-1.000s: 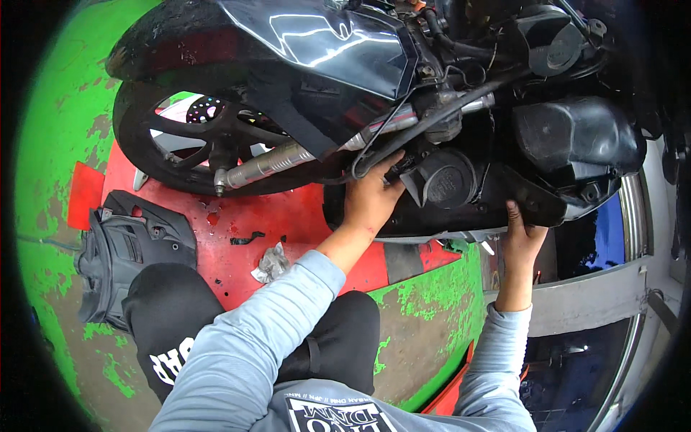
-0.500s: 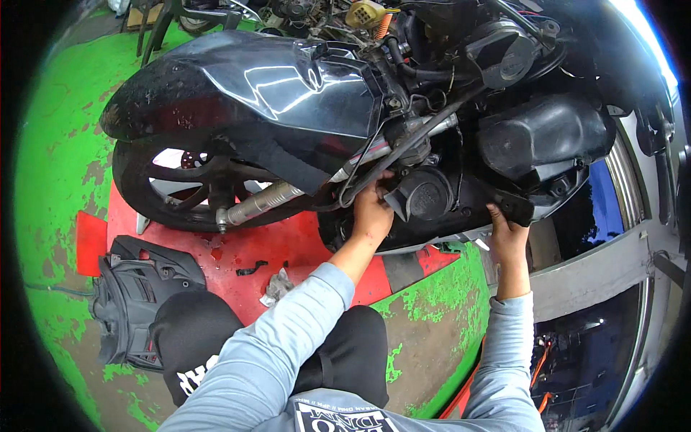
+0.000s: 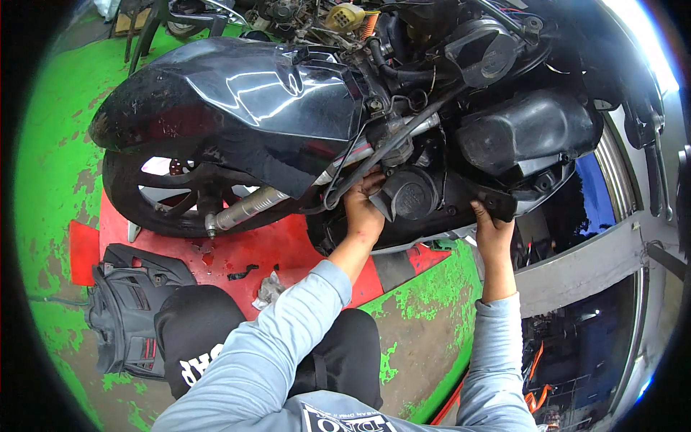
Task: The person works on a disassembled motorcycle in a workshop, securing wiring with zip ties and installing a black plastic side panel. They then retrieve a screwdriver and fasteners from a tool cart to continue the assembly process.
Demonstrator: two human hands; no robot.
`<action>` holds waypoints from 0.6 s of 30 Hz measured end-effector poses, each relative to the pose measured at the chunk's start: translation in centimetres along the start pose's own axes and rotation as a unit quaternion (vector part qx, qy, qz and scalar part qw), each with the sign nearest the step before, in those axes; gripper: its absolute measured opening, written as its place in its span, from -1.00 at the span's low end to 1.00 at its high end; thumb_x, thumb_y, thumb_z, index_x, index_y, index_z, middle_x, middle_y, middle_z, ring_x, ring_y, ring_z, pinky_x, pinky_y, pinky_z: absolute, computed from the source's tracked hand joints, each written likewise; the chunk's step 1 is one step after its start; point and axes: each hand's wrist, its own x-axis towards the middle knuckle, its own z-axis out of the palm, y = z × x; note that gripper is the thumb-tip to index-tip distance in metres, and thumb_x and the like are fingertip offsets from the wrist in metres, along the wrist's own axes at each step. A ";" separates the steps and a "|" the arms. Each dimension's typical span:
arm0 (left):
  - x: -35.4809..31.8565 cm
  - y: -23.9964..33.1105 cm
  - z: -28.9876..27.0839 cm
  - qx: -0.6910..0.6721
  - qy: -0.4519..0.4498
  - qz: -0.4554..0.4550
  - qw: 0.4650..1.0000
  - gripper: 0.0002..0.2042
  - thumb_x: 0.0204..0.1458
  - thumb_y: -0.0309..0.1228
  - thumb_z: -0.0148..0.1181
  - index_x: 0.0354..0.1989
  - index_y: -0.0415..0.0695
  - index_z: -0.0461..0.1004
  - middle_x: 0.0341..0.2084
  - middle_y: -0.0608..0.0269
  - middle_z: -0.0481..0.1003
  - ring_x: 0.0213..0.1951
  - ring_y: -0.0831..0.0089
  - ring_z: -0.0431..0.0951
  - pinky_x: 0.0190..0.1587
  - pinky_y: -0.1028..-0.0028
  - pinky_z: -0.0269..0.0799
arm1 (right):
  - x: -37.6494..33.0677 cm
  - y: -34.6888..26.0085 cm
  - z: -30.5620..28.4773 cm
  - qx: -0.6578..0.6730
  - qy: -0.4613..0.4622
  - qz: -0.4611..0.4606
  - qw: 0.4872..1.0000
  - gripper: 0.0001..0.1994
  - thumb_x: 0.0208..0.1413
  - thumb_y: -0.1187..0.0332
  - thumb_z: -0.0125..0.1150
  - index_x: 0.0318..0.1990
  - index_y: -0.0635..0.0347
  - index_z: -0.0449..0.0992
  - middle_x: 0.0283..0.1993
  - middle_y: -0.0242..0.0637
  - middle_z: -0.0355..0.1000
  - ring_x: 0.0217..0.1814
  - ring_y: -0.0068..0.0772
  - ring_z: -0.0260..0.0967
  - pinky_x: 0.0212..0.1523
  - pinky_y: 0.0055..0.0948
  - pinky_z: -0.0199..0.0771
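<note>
A motorcycle with a glossy black front fender stands in front of me, partly stripped of its covers. Low on its body is a black plastic panel with a round black cap on it. My left hand grips the panel's left edge beside the cap, close to the fork; its fingertips are partly hidden. At the panel's right corner, my right hand pinches the edge, thumb on the near face and fingers out of sight behind. Cables and a black hose run just above my left hand.
The front wheel rests over a red mat on the worn green floor. A dark plastic cover lies at my left, by my knee. A crumpled rag sits on the mat. A grey ledge runs along the right.
The whole view has shifted slightly, so the motorcycle appears further left. My left fingers show a little more beside the cap. Both hands stay at the same places on the panel.
</note>
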 end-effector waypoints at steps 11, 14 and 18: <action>-1.7 1.7 1.4 -0.062 -0.046 -0.038 0.996 -0.63 0.23 -0.58 0.14 0.19 -0.10 0.34 0.14 0.19 0.41 0.21 0.41 0.38 0.23 0.39 0.35 | -0.7 1.0 0.0 0.048 0.013 0.009 0.999 -0.76 0.19 0.47 0.38 -0.02 0.31 0.54 -0.01 -0.30 0.55 0.05 -0.42 0.44 0.19 -0.41 0.37; -1.5 3.6 1.3 -0.118 -0.040 -0.173 0.977 -0.66 0.24 -0.55 0.12 0.18 -0.10 0.35 0.10 0.20 0.44 0.18 0.38 0.43 0.23 0.38 0.35 | -0.5 1.2 -0.2 0.035 0.012 0.025 0.999 -0.68 0.22 0.48 0.35 0.09 0.38 0.50 0.11 -0.22 0.53 0.14 -0.42 0.42 0.28 -0.42 0.30; -1.9 5.1 1.9 -0.229 0.009 -0.181 0.956 -0.78 0.24 -0.50 0.08 0.04 -0.12 0.48 -0.02 0.20 0.53 0.10 0.39 0.51 0.21 0.35 0.38 | -0.3 1.4 -0.8 -0.022 -0.001 -0.021 1.000 -0.63 0.22 0.47 0.34 0.14 0.38 0.47 0.14 -0.20 0.51 0.17 -0.38 0.42 0.28 -0.39 0.32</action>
